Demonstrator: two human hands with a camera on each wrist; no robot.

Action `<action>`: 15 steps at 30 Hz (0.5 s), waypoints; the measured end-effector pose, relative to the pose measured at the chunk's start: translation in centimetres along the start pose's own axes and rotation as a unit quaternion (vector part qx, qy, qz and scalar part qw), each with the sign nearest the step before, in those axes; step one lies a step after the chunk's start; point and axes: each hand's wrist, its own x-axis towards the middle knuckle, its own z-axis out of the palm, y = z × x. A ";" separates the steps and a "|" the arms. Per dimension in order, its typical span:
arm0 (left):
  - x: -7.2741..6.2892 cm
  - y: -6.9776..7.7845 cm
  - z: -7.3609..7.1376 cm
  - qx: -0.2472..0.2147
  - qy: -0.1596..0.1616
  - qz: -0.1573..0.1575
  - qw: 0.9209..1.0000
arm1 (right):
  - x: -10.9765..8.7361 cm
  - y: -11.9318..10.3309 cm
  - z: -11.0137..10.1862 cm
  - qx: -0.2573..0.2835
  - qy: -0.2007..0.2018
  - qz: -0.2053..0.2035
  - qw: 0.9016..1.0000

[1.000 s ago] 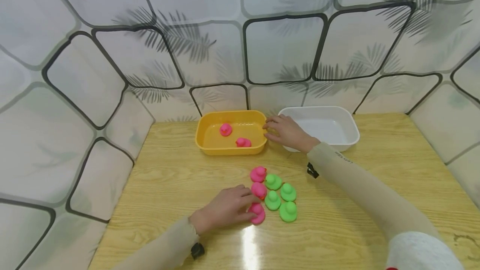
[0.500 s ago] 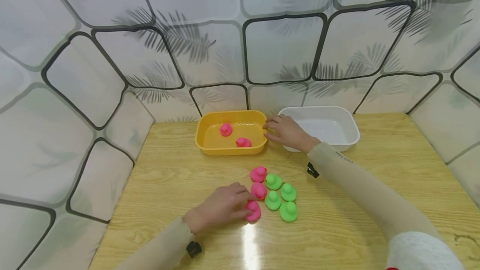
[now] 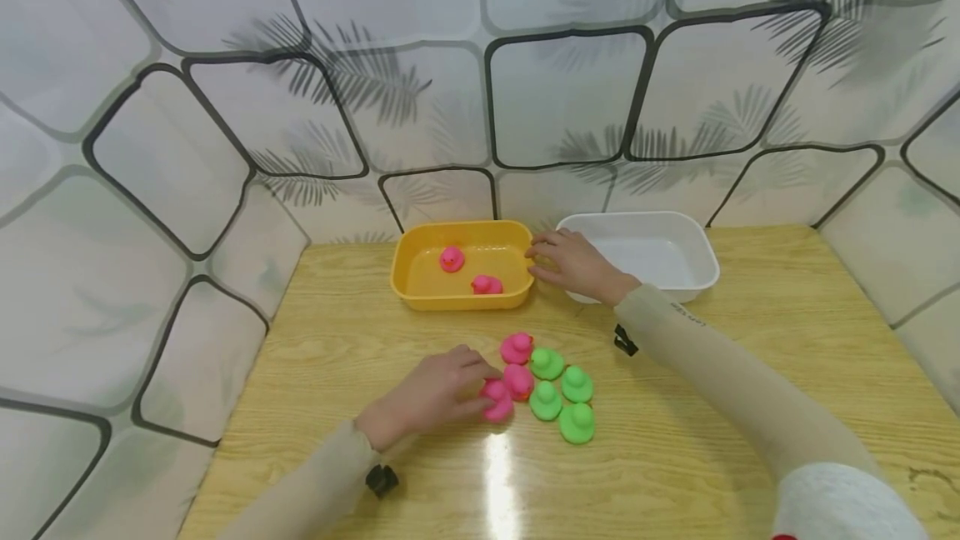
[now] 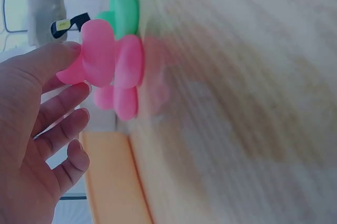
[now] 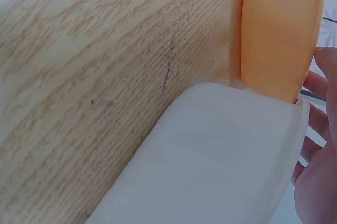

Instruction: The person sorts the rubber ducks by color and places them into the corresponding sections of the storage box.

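My left hand [image 3: 431,398] pinches a pink rubber duck [image 3: 498,408] between thumb and fingers, at the near left of the duck group. In the left wrist view this duck [image 4: 98,53] overlaps the other pink ducks behind it. Two more pink ducks, a far one [image 3: 517,348] and a middle one [image 3: 518,382], stand beside several green ducks [image 3: 577,423]. My right hand [image 3: 579,267] reaches over the white tray [image 3: 652,252], its relaxed fingertips touching the right rim of the yellow tray [image 3: 465,303]. In the right wrist view the thumb [image 5: 326,58] lies at that yellow rim.
Inside the yellow tray are two pink ducks, one at the back [image 3: 452,259] and one in front [image 3: 487,285]. Both trays stand side by side on the wooden table [image 3: 337,357], close to the patterned back wall [image 3: 562,107]. Another wall rises at the left.
My left hand has drawn the pink duck leftward and away from me, apart from the near green ducks. My right hand and both trays stay where they were.
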 end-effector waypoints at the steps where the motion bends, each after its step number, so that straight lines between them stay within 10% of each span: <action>1: 0.1 -0.1 -0.2 -0.002 -0.001 -0.003 1.000 | 0.0 -0.1 0.0 0.000 0.000 0.000 1.000; 15: 1.3 -1.8 -1.7 -0.003 0.010 -0.020 1.000 | 0.0 0.0 -0.1 0.001 0.002 -0.001 1.000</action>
